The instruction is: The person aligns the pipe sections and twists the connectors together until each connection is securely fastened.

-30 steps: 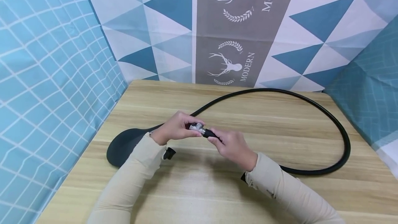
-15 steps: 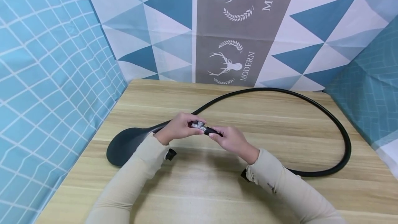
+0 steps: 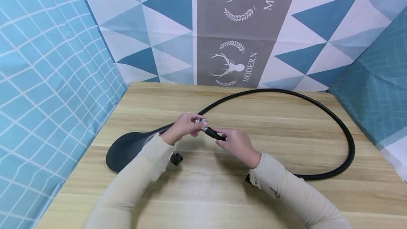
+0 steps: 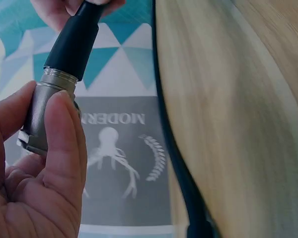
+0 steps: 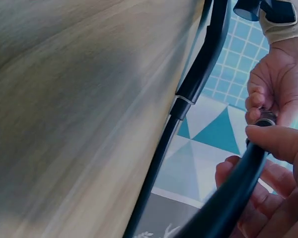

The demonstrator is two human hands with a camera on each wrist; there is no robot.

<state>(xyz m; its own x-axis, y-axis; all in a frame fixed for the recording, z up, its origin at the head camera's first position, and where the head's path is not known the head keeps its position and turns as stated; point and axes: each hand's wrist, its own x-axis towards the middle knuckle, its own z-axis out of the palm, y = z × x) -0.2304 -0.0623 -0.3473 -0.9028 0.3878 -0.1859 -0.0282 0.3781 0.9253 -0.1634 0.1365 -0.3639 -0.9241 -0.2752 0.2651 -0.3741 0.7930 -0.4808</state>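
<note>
Above the middle of the table, my left hand pinches a silvery metal fitting between thumb and fingers. A black sleeve joins the fitting at its threaded neck. The right hand holds the black hose just behind that sleeve, thumb on one side and fingers on the other. From there the hose passes under the right forearm, which hides part of it. On the left of the table lies a dark, flat, rounded piece, narrowing into the hose; the left sleeve partly covers it.
Behind my hands the hose makes a wide loop across the back and right of the wooden table. Patterned cloths stand behind it and along both sides. A black wrist-camera mount sits at the left cuff.
My left hand has turned and changed its grip on the metal fitting, which has rotated and moved slightly up and left. The right hand stays on the hose; the head view has shifted a little.
</note>
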